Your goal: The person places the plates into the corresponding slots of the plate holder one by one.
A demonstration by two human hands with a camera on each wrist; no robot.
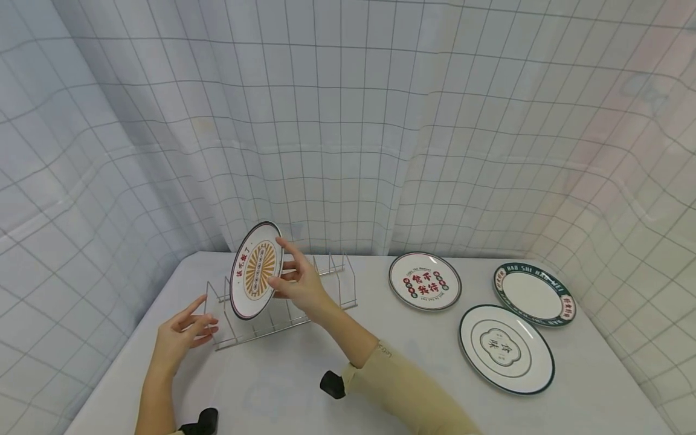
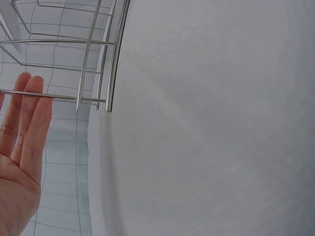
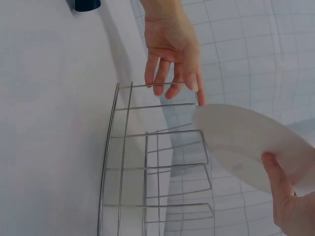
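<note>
My right hand (image 1: 301, 284) pinches a white plate (image 1: 255, 270) by its right side, thumb on the decorated face. The plate has a dark rim, an orange sunburst and red characters. It is held tilted over the left part of a wire dish rack (image 1: 283, 326). In the right wrist view the plate's plain back (image 3: 241, 142) shows near the tops of the wire dividers. At the rack's left end, my left hand (image 1: 182, 332) has its fingers loosely extended, with fingertips (image 2: 33, 84) right at the end wire.
Right of the rack lies a white plate with red characters (image 1: 425, 281). Farther right are a green-rimmed plate (image 1: 535, 295) and a white plate with a dark rim and grey emblem (image 1: 507, 350), overlapping at their edges. Gridded white curtains (image 1: 348, 133) enclose the white table (image 1: 304, 386).
</note>
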